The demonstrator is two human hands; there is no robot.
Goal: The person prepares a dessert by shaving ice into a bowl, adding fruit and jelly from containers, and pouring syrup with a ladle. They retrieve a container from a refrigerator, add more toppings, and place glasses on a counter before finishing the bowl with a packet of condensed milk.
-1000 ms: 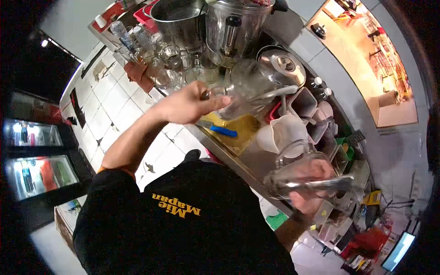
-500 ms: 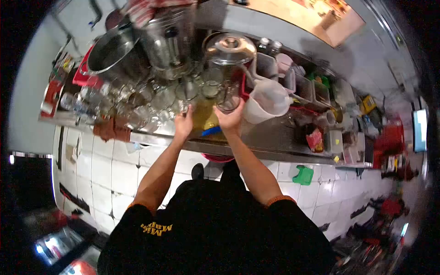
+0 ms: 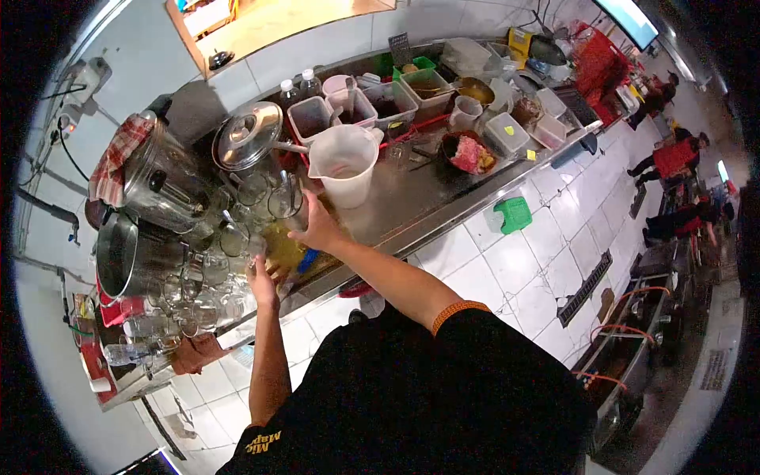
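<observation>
My right hand (image 3: 323,229) reaches over the steel counter with thumb and fingers spread apart. Its fingertips are right beside a clear glass (image 3: 285,201), perhaps touching it. Lower and to the left, my left hand (image 3: 264,283) has its fingers apart, close to a glass with a spoon (image 3: 233,239). Between the hands lies a yellowish wet patch (image 3: 283,247) with a blue object (image 3: 307,260) at its edge. A white plastic pitcher (image 3: 345,170) stands just beyond my right hand.
Many glasses (image 3: 194,285) crowd the counter's left end, near a large steel pot (image 3: 131,253) and a steel dispenser (image 3: 162,182) with a checked cloth. A lidded metal container (image 3: 248,136) stands behind. Food tubs (image 3: 396,105) line the back. Several people (image 3: 673,162) are at the far right.
My view has turned to the right, showing more of the counter and room. My right hand has loosened from around the glass. My left hand has come lower, nearer the counter edge.
</observation>
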